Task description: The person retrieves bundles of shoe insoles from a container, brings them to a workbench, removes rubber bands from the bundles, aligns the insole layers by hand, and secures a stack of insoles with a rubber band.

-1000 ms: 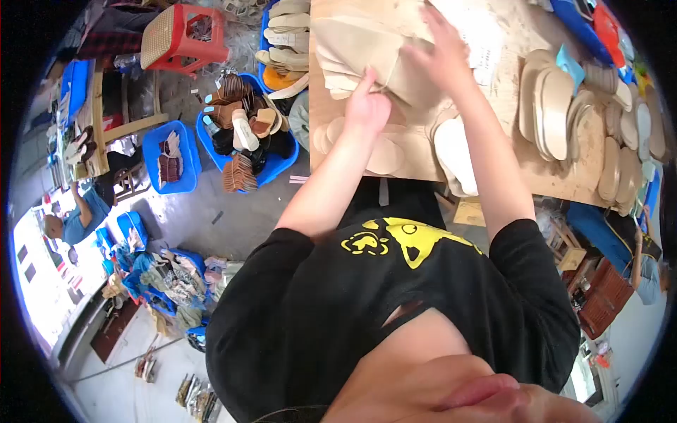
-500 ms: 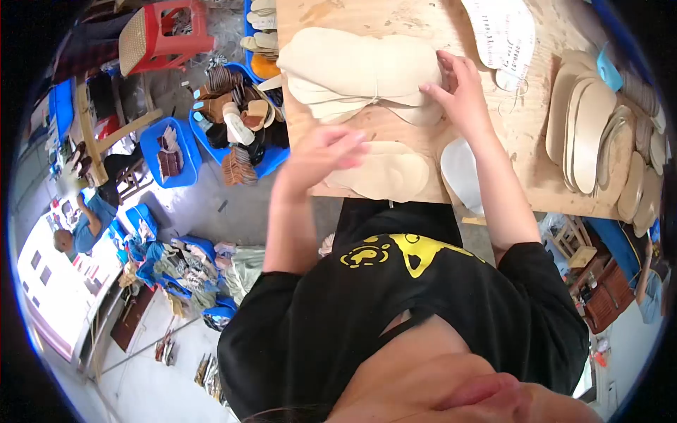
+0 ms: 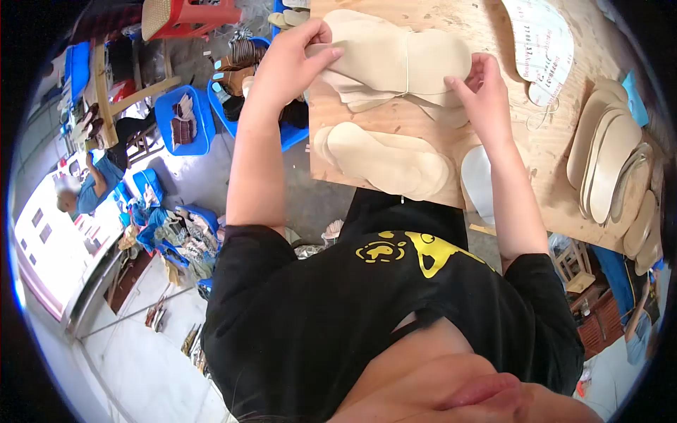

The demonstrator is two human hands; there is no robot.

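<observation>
A bundle of beige insoles, bound round the middle with a thin pale band, lies on the wooden table. My left hand pinches its left end, thumb on top and fingers curled behind. At the right end my right hand has its thumb and curled fingers on the bundle's edge. Nearer my body a second fanned stack of beige insoles rests on the table. A pale grey insole-shaped piece is partly covered by my right forearm.
White insole-shaped templates with handwriting lie at the far right, a string loop beside them. More insole stacks stand along the table's right side. Left of the table are blue bins and a red stool. Other people appear at both sides.
My left hand has gone from above the near stack up to the bundle's left end and closed on it. My right hand stays at the right end. The view has shifted slightly.
</observation>
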